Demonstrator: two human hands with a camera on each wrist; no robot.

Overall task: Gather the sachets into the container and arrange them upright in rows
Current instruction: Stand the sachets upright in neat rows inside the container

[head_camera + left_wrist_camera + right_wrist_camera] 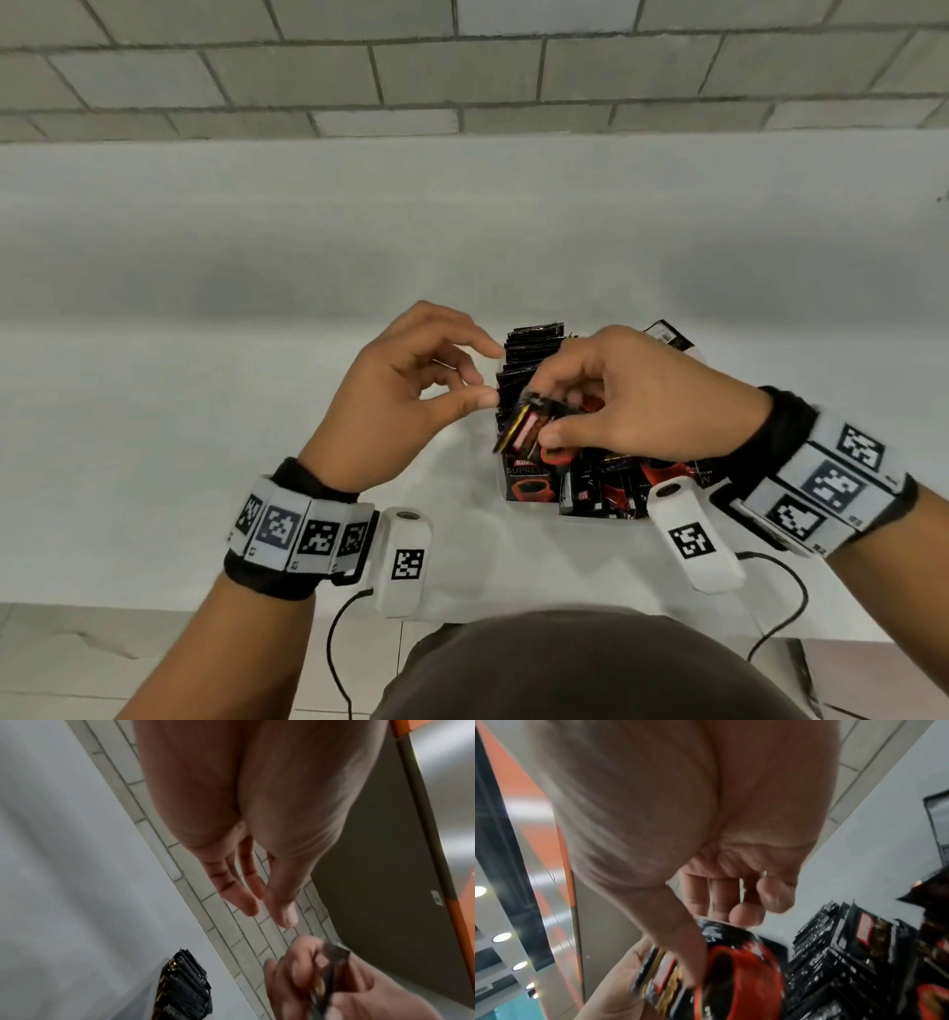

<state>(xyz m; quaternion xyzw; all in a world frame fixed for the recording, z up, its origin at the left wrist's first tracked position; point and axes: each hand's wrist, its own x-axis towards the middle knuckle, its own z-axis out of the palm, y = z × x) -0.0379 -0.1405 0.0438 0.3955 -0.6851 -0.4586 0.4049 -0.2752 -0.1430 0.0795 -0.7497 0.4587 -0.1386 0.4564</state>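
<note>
1. Your right hand [616, 395] pinched a few black-and-red sachets [529, 426] above the white container [500, 483].
2. Your left hand [405, 395] hovered just beside them, fingers loosely curled, holding nothing.
3. Upright black sachets [531, 349] filled the container's far side; bare table [205, 360] lay to the left.

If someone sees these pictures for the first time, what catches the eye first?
First, the right hand pinching a black-and-red coffee sachet over the white container. Just behind it stands a tight row of upright black sachets. The left hand is beside them, fingers curled, holding nothing.
</note>
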